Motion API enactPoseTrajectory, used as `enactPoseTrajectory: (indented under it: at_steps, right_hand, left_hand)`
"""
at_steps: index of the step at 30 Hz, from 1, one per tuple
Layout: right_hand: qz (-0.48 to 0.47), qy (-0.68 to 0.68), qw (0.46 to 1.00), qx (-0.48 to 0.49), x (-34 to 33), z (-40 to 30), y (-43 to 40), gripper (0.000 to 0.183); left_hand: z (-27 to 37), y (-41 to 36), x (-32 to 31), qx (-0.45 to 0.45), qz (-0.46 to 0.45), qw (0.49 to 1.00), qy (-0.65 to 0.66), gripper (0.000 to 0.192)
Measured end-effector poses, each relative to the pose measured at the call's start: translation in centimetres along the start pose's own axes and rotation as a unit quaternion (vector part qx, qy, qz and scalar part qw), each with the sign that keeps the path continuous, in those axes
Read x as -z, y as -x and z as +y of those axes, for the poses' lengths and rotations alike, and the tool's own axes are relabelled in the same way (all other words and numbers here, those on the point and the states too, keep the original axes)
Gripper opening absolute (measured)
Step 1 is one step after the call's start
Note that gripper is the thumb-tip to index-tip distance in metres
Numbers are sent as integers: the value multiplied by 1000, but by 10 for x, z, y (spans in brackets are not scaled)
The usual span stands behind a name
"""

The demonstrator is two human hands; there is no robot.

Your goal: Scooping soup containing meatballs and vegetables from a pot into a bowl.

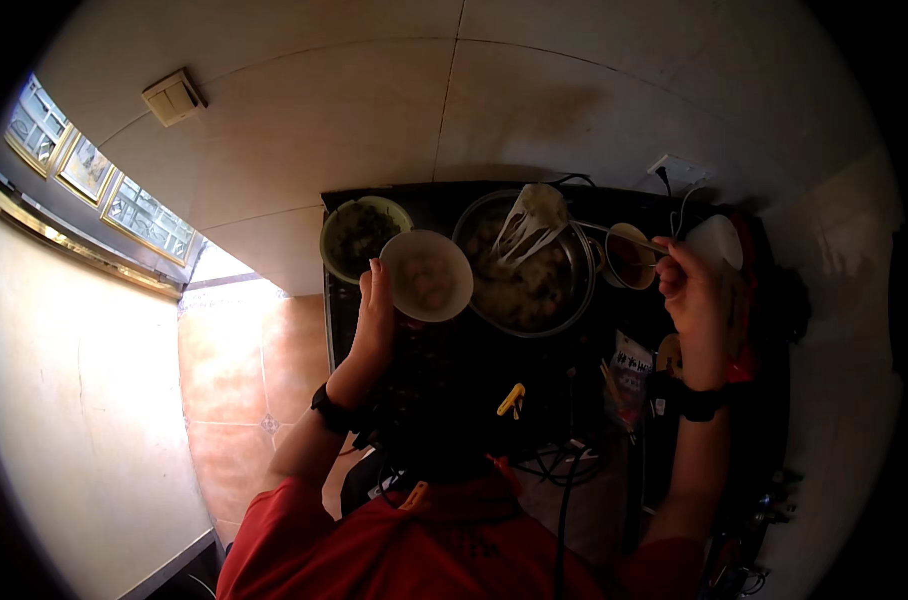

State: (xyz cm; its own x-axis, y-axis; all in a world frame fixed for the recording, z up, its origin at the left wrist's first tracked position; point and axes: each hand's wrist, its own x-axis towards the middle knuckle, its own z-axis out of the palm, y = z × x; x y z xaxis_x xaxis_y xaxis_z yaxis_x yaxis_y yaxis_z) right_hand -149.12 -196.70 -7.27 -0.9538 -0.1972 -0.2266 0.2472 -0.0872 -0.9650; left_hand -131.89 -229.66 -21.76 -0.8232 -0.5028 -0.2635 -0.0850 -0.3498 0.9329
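My left hand (pixel 376 319) grips the rim of a white bowl (pixel 427 275) that has pale, chunky food inside. The bowl is between a green bowl of leafy greens (pixel 364 232) and a metal pot (pixel 525 319), overlapping the green bowl's edge in view. In my right hand (pixel 683 285) is the thin handle of a pale slotted turner (pixel 532 221). Its slotted head is over the far part of the pot. Cloudy broth with lumps of food fills the pot. Below my right hand, a cup-like container (pixel 628 255) with reddish contents stands beside the pot's handle.
A printed plastic packet (pixel 630 371) and a yellow clip (pixel 511 401) lie on the dark tabletop (pixel 454 375). Dark cables (pixel 562 465) run near my body. Behind the table, a wall outlet (pixel 679 172) has plugs in it. At right is a white rounded object (pixel 716 240).
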Motion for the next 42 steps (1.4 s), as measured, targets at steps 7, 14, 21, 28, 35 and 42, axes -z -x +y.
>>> enactPoseTrajectory:
  at_steps: [7, 14, 21, 28, 35, 42]
  right_hand:
    - [6, 48, 998, 28, -4, -42, 9, 22]
    - [-6, 48, 998, 46, 3, -84, 14, 26]
    - [-9, 39, 998, 55, -5, -118, 28, 27]
    - [-10, 33, 999, 40, -21, -108, 44, 27]
    - [-14, 130, 989, 64, -63, -41, 64, 32]
    - [-115, 328, 911, 221, -78, 24, 91, 24]
  left_hand:
    - [3, -13, -7, 1, 8, 1000, -2, 69]
    - [3, -31, -21, -28, 38, 998, -37, 74]
    - [-22, -60, -28, -59, 50, 990, -119, 75]
    - [-3, -49, -68, -25, -21, 996, -87, 70]
    - [8, -39, -76, 6, -59, 998, -23, 77]
    - [9, -35, -78, 31, -62, 998, 1, 75]
